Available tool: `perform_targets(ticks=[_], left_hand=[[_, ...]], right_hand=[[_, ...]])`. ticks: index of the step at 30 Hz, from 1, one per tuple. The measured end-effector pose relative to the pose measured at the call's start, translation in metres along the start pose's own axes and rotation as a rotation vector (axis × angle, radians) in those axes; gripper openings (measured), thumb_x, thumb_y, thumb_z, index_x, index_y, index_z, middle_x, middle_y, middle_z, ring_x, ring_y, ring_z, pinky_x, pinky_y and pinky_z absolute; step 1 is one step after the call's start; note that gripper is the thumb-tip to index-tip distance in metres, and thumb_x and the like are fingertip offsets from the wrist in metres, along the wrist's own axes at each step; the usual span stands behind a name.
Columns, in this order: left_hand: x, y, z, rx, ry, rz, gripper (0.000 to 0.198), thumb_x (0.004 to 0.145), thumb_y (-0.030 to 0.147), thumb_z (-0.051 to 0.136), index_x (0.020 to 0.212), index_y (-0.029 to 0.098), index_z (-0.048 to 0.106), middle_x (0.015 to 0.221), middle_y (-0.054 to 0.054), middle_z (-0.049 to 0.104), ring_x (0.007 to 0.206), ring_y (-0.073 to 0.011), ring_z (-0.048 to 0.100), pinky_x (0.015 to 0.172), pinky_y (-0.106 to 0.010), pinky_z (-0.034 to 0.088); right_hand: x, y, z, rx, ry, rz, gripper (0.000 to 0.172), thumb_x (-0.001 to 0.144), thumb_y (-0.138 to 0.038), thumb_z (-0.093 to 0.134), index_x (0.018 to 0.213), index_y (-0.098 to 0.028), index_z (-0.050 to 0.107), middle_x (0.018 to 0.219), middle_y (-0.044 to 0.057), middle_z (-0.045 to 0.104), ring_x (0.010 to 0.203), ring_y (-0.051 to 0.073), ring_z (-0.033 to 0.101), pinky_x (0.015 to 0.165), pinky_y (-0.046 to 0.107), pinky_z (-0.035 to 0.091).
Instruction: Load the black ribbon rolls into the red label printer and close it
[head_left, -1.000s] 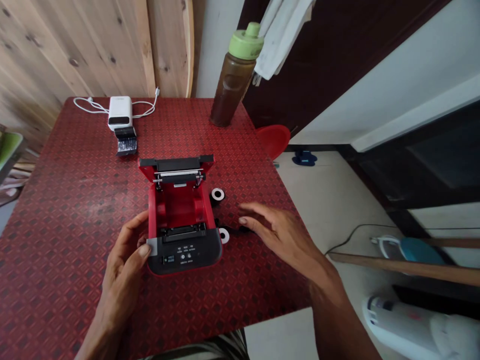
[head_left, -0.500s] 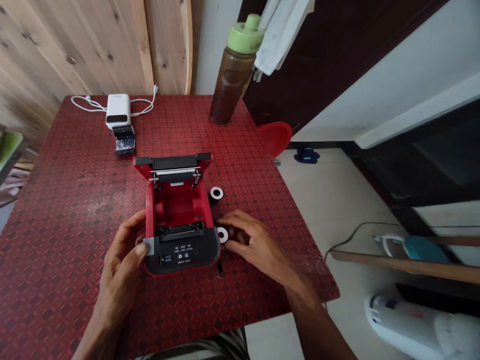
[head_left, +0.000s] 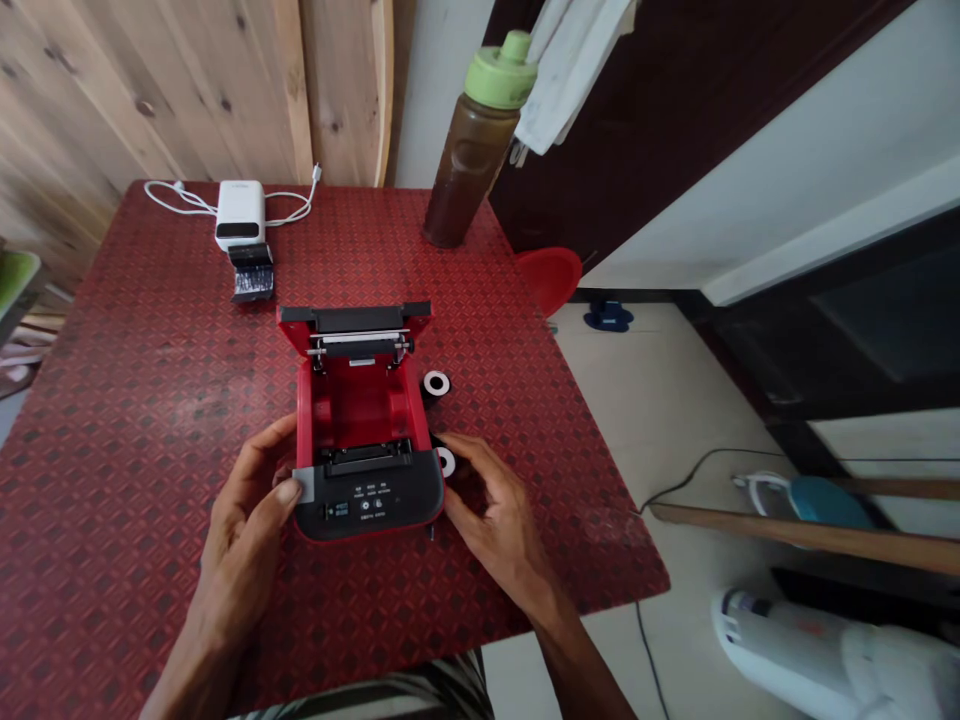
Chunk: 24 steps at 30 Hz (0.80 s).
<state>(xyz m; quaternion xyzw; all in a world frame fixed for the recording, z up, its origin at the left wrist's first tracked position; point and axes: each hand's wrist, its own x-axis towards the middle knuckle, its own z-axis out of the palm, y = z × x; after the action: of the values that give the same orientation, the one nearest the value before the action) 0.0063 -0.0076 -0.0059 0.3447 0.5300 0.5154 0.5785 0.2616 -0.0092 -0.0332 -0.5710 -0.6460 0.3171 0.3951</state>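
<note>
A red and black label printer (head_left: pixel 367 492) sits on the table in front of me, its lid (head_left: pixel 355 322) raised and its red inner bay bare of any roll. My left hand (head_left: pixel 251 515) grips the printer's left side, with the thumb on the grey tab at the front corner. Against the opposite side, my right hand (head_left: pixel 491 510) curls with the thumb at the front right corner; its fingertips are partly hidden. A black roll with a white core (head_left: pixel 448 462) shows between that hand and the printer. Just behind it stands a similar roll (head_left: pixel 436 384).
At the back left lies a small white printer (head_left: pixel 240 212) with a white cable and a dark printed strip. A brown bottle with a green lid (head_left: pixel 476 145) stands at the far edge. Beyond the right table edge are a red stool (head_left: pixel 551 278) and the floor.
My right hand has shifted from around the near roll to closer against the printer's right side. The view has moved slightly; my left hand keeps its grip.
</note>
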Motion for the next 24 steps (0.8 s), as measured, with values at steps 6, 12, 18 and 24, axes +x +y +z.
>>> perform_targets(ticks=[6, 12, 18, 24], left_hand=[[-0.001, 0.001, 0.001, 0.019, 0.03, 0.004, 0.055, 0.097, 0.047, 0.076, 0.149, 0.03, 0.07, 0.148, -0.007, 0.074, 0.141, -0.0377, 0.066, 0.116, -0.049, 0.055], [0.001, -0.001, -0.001, 0.039, 0.011, 0.013, 0.053, 0.098, 0.048, 0.075, 0.149, 0.032, 0.07, 0.151, -0.006, 0.073, 0.142, -0.0354, 0.066, 0.117, -0.045, 0.054], [0.001, -0.002, -0.001, 0.066, 0.035, 0.014, 0.054, 0.098, 0.048, 0.075, 0.149, 0.031, 0.069, 0.151, -0.006, 0.073, 0.143, -0.0361, 0.064, 0.118, -0.046, 0.052], [0.001, -0.002, 0.0, 0.035, 0.042, 0.006, 0.05, 0.097, 0.047, 0.077, 0.145, 0.033, 0.072, 0.147, -0.004, 0.074, 0.139, -0.0342, 0.067, 0.112, -0.041, 0.056]], right_hand=[[-0.001, 0.002, 0.013, 0.018, 0.109, 0.078, 0.038, 0.095, -0.021, 0.072, 0.13, -0.028, 0.061, 0.126, 0.009, 0.075, 0.111, 0.025, 0.076, 0.098, 0.044, 0.066], [-0.008, 0.005, 0.021, -0.053, 0.25, 0.01, 0.026, 0.092, -0.021, 0.074, 0.113, -0.027, 0.06, 0.118, 0.008, 0.066, 0.105, 0.024, 0.07, 0.086, 0.04, 0.065], [-0.015, 0.003, 0.023, -0.046, 0.276, 0.069, 0.027, 0.093, -0.021, 0.074, 0.114, -0.027, 0.058, 0.108, 0.005, 0.07, 0.097, 0.023, 0.073, 0.086, 0.039, 0.064], [-0.011, -0.003, 0.02, -0.034, 0.18, 0.069, 0.023, 0.094, -0.017, 0.07, 0.115, -0.027, 0.066, 0.11, 0.006, 0.074, 0.101, 0.024, 0.074, 0.091, 0.041, 0.063]])
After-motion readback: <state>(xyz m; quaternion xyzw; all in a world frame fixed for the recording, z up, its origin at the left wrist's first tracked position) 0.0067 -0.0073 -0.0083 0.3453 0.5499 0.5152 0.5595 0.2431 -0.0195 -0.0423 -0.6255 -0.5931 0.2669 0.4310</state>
